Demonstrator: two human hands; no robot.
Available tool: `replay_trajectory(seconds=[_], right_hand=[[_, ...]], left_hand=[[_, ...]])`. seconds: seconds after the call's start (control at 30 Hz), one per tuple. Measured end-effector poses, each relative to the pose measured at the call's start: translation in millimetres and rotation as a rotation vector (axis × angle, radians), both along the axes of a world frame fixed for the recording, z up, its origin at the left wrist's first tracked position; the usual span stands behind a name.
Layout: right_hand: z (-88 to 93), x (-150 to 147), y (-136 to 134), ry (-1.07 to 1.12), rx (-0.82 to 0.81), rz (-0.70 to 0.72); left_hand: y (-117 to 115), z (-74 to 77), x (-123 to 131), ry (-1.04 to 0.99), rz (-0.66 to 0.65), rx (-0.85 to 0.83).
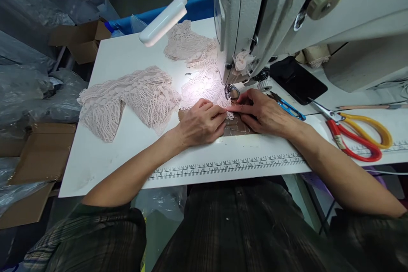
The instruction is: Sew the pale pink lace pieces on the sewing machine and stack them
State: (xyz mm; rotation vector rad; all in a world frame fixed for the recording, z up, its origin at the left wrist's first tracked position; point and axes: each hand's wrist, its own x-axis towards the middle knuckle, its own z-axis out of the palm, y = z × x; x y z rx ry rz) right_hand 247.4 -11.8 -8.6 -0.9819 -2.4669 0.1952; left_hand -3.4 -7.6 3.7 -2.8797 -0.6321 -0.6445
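Pale pink lace fabric (204, 87) lies under the lit needle area of a sewing machine (236, 21). My left hand (204, 123) is closed over the near edge of this lace, fingers bent and pressed together. Close by on the right, my right hand (259, 112) pinches the lace edge between thumb and forefinger, just in front of the presser foot (227, 90). The fingertips of both hands nearly meet. Beneath them, a brown taped plate (239, 128) shows on the table. The exact grip under the left fingers is hidden.
More lace pieces (137, 93) lie left and behind. A white lamp (164, 21) hangs over the table (105, 165). To the right are blue thread snips (291, 108), a black phone (299, 78) and scissors (360, 131). Cardboard boxes (47, 148) stand left.
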Motion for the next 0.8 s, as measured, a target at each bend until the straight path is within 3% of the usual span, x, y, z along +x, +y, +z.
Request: replay_trajectory(seconds=[0.67,0.8], right_hand=[[3.4,-15.1,0.2,-0.123,0.02,-0.16],[5.9,-12.7,-3.0,-0.111,0.033,-0.119]], left_hand=[[10.7,-1.3,-1.2,0.068,0.049,0.046],[16.5,-0.3,-1.7,0.092,0.033,0.012]])
